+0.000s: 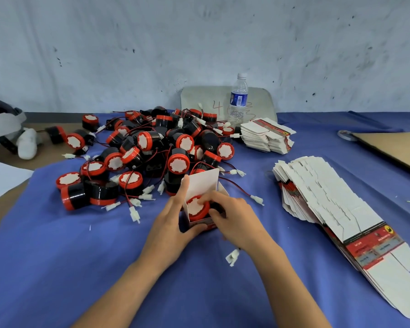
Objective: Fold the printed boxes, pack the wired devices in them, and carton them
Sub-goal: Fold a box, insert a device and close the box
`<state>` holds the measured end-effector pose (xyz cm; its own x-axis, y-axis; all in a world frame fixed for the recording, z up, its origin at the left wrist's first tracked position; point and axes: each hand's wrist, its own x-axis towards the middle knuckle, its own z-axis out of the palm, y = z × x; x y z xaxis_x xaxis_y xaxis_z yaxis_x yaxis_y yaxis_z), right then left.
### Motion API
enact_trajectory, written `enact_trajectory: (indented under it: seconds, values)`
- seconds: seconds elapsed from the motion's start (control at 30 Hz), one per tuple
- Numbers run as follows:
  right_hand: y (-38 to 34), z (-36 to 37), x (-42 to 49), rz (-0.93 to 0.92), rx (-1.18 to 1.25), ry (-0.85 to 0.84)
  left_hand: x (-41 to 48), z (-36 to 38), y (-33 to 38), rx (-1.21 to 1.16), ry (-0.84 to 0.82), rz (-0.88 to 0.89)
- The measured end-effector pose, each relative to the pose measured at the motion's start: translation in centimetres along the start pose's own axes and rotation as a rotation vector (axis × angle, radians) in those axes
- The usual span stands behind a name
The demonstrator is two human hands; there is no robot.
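A small printed box point(202, 185) stands open on the blue cloth, its white lid flap raised. My left hand point(173, 218) grips the box from the left side. My right hand point(232, 216) holds a black and red wired device point(197, 208) that sits partly inside the box, fingers curled over it. A white connector point(233, 256) on its wire hangs under my right wrist. A big pile of the same devices point(147, 150) lies beyond the box. Flat unfolded boxes lie in a long fanned row point(336, 209) on the right.
A second stack of flat boxes point(266, 136) sits at the back, next to a water bottle point(238, 98). A brown cardboard sheet point(398, 150) lies at the far right. At the left edge are a headset-like object point(3, 126) and a white sheet point(0, 181).
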<state>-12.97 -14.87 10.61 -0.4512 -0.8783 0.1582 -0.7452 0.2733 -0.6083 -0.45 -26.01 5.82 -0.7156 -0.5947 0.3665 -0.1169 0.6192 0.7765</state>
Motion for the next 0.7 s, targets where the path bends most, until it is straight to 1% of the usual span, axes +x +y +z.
enact_trajectory:
  seconds: [0.1, 0.17, 0.23, 0.3, 0.43, 0.5, 0.53, 0.6, 0.7]
  values:
    - [0.0, 0.3, 0.0, 0.016, -0.123, 0.029, -0.1, 0.0, -0.1, 0.097, -0.034, 0.054]
    - [0.1, 0.3, 0.1, 0.041, -0.163, 0.083, -0.2, -0.1, 0.0, 0.146, -0.036, 0.075]
    - [-0.1, 0.1, 0.1, 0.020, -0.166, 0.139, -0.2, -0.1, 0.2, 0.171, -0.024, 0.083]
    - [-0.4, -0.1, -0.2, -0.017, -0.058, 0.171, -0.3, -0.1, 0.3, 0.185, -0.019, 0.081]
    - [-0.7, -1.3, -0.4, 0.061, 0.417, 0.202, -0.2, -0.2, 0.6, 0.247, -0.007, 0.084]
    - [-0.5, -1.8, -0.4, 0.067, 0.617, 0.233, -0.2, -0.3, 0.6, 0.297, 0.000, 0.064]
    - [-0.3, -2.0, -0.4, 0.048, 0.672, 0.255, -0.3, -0.3, 0.6, 0.326, 0.004, 0.060]
    - [-0.1, -2.2, -0.3, -0.013, 0.707, 0.322, -0.3, -0.2, 0.7, 0.349, 0.014, 0.056]
    - [0.3, -2.4, -0.3, -0.110, 0.665, 0.380, -0.4, -0.1, 0.8, 0.333, 0.019, 0.038]
